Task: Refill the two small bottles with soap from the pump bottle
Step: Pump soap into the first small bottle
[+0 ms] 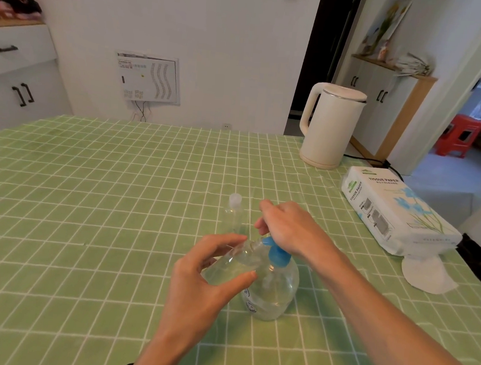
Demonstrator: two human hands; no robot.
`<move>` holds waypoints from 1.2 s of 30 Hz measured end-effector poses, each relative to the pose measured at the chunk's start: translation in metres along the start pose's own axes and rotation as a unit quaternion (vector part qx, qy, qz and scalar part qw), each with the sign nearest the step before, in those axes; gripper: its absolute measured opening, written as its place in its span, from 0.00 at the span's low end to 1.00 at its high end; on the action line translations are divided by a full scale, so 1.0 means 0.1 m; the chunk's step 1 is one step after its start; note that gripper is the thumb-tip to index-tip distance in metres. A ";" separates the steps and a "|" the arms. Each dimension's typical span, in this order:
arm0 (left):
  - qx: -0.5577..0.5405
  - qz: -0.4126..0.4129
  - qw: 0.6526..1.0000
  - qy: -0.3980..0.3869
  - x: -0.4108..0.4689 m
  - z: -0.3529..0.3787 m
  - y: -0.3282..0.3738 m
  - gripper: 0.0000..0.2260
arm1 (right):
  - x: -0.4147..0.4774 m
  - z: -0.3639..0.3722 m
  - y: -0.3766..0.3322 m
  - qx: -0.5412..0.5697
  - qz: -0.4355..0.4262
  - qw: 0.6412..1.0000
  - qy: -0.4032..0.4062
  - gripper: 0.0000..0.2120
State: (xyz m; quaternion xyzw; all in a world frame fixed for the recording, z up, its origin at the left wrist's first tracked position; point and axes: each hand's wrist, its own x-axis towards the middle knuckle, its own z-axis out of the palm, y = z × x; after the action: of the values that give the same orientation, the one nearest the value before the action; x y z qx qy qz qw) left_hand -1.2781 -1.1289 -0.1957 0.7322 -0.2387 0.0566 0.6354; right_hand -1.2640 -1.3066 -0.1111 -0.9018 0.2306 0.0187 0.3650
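Observation:
A clear pump bottle (275,293) with a blue pump head (276,253) stands on the green checked tablecloth. My right hand (290,226) rests on top of the pump head, fingers bent down over it. My left hand (206,274) grips a small clear bottle (236,258), tilted with its open mouth up at the blue nozzle. A second small clear bottle (233,213) with a white cap stands upright just behind, apart from both hands.
A white electric kettle (328,126) stands at the back right with its cord running off the edge. A tissue paper pack (398,212) lies at the right, with a white pad (425,273) beside it. The table's right edge is close.

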 end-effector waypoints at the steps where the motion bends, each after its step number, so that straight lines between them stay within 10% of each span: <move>1: 0.001 0.000 1.000 0.000 0.00 0.00 0.00 0.21 | 0.00 -0.01 0.00 -0.002 0.000 1.000 -0.003 0.28; 36: 0.009 -0.010 1.000 0.005 0.02 -0.01 -0.02 0.21 | 0.00 0.04 0.02 0.020 0.007 1.000 -0.003 0.26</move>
State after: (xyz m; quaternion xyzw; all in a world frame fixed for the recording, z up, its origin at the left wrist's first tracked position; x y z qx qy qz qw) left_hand -1.2756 -1.1279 -0.1963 0.7402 -0.2274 0.0559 0.6303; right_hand -1.2645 -1.3051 -0.1155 -0.8926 0.2362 0.0189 0.3835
